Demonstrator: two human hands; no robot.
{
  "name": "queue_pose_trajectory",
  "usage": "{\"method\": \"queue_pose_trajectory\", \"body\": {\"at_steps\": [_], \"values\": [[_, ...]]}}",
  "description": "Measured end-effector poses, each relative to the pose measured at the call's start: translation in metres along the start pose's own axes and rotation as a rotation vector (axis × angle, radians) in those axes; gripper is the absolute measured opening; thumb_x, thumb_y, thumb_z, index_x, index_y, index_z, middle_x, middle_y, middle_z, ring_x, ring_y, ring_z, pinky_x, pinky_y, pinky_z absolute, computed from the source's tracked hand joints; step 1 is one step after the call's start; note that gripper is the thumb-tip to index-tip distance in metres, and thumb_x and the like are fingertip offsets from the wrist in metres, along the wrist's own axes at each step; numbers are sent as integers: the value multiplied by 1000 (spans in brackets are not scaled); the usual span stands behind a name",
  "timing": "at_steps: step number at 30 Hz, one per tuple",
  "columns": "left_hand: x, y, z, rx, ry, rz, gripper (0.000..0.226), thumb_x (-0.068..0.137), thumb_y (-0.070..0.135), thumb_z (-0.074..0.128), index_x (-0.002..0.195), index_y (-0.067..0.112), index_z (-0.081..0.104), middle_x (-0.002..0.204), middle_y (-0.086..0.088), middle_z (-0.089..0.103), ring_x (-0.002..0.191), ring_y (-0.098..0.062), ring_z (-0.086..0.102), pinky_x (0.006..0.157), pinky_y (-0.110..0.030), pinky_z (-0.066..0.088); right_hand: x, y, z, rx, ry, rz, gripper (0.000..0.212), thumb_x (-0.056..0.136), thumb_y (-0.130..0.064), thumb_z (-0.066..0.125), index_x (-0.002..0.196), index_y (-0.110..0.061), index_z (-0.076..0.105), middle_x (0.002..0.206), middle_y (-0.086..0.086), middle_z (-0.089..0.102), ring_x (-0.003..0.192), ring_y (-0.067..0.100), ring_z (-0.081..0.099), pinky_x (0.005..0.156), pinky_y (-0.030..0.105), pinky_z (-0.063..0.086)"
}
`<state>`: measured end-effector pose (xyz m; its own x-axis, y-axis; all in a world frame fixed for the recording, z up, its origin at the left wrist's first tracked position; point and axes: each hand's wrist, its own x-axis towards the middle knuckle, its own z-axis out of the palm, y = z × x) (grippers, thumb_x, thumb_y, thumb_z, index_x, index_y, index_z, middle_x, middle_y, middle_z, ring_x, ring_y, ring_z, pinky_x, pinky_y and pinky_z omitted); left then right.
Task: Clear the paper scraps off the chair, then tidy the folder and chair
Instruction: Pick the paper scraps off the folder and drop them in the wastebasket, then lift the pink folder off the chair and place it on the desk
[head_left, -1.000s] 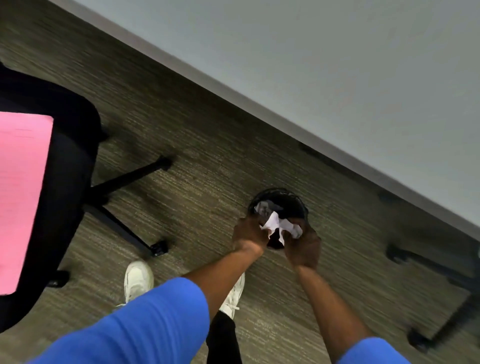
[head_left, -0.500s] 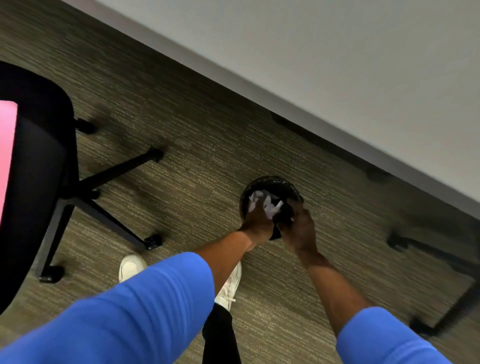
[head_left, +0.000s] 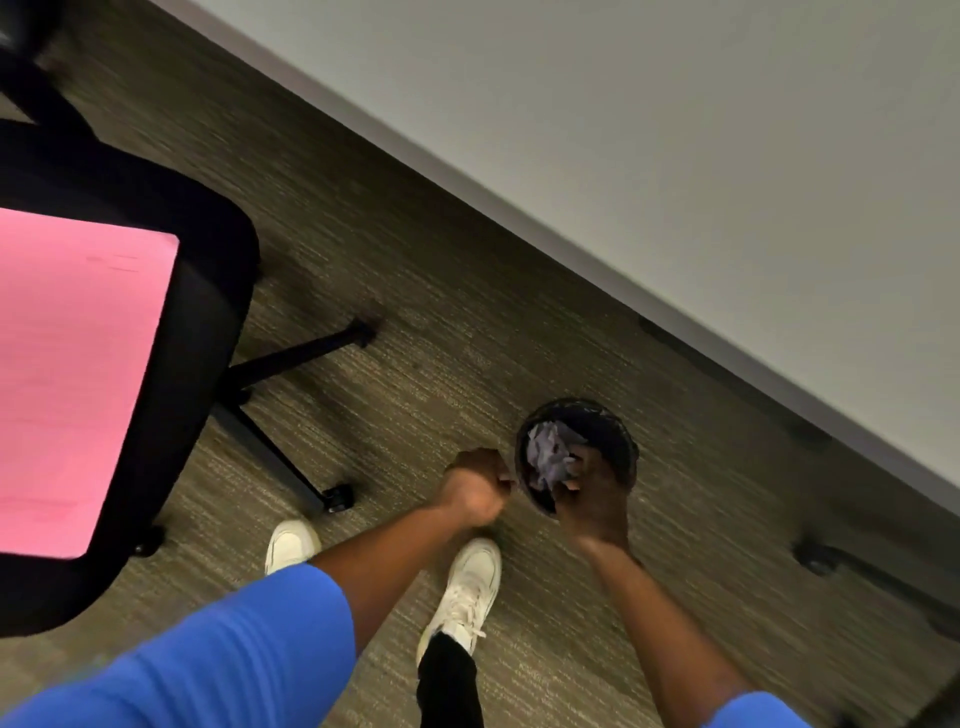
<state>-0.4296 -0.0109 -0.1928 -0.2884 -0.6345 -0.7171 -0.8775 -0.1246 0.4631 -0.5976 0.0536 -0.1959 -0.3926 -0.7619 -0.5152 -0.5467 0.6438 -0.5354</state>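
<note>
Crumpled white paper scraps (head_left: 546, 451) lie inside a small round black bin (head_left: 621, 435) on the carpet. My right hand (head_left: 595, 496) hangs over the bin's near rim, fingers loosely curled against the scraps without gripping them. My left hand (head_left: 474, 486) is a closed fist just left of the bin, with nothing in it. A pink folder (head_left: 78, 364) lies flat on the seat of the black office chair (head_left: 200, 322) at the left. No scraps show on the visible part of the seat.
A grey table top (head_left: 675, 156) fills the upper right, its edge running diagonally just beyond the bin. The chair's wheeled legs (head_left: 291, 358) spread toward my white shoes (head_left: 467, 587). Another black wheeled base (head_left: 852, 566) stands at the right.
Both hands held the scraps over the bin; the scraps now lie in it. My left hand has pulled out to the left. The view swung, bringing the chair and folder back in.
</note>
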Motion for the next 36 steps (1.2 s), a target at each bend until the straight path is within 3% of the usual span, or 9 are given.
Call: {"method": "queue_pose_trajectory", "body": {"at_steps": [4,7,10,13,20,23,26,30,36], "values": [[-18,-30,-35,-38,22,-29,24,98,19,67,117,8,76,122,-12,77,117,-29,72,95,-32,55,-14,-44,12,-43,-83,-31,49,95,-9,68,144,-12,58,138,9,68,132,28,62,115,30,43],[-35,-55,-66,-122,60,-73,20,94,29,76,104,12,80,111,-8,81,111,-25,75,95,-35,60,-27,-81,23,-12,-99,-51,50,91,-1,65,139,-11,60,123,13,72,120,32,66,110,43,49],[-53,-81,-100,-201,117,-119,21,89,35,83,78,23,71,91,0,80,95,-22,77,92,-37,62,-41,-126,36,-70,-181,-25,44,96,-9,65,139,-13,60,119,11,76,118,30,68,102,37,53],[-73,-106,-137,-241,200,-122,29,89,33,82,67,27,64,72,13,69,82,-17,73,89,-35,62,-53,-173,52,-68,-148,-64,29,95,-15,68,124,-15,69,108,5,80,109,27,74,93,37,57],[-128,-163,-239,-175,436,-82,8,92,35,72,91,27,72,87,7,77,87,-20,74,82,-40,61,-79,-272,110,55,-158,-293,46,89,-5,67,131,-24,61,91,-9,77,80,9,74,88,37,60],[-149,-193,-280,-55,550,-127,9,94,37,68,99,31,73,97,6,78,92,-25,73,79,-39,60,-90,-308,143,129,-184,-321,42,91,-7,66,130,-23,61,90,-7,77,79,15,75,85,41,61],[-165,-228,-314,-14,647,-145,12,100,36,68,104,26,73,102,3,78,89,-22,71,77,-39,61,-106,-343,179,236,-180,-285,33,96,-23,70,128,-22,62,88,-2,76,81,21,74,83,47,62],[-178,-276,-348,51,758,-197,26,101,32,68,120,14,70,118,-4,71,104,-21,65,77,-34,47,-119,-377,218,268,-79,-198,40,97,-49,67,128,-25,60,91,-9,73,94,22,72,88,46,59],[-183,-344,-374,50,750,-401,60,94,36,78,143,12,52,142,-10,53,129,-29,56,98,-45,56,-130,-398,247,206,-12,-110,40,97,-51,66,127,-27,55,96,-9,71,98,21,69,85,42,57]]}}
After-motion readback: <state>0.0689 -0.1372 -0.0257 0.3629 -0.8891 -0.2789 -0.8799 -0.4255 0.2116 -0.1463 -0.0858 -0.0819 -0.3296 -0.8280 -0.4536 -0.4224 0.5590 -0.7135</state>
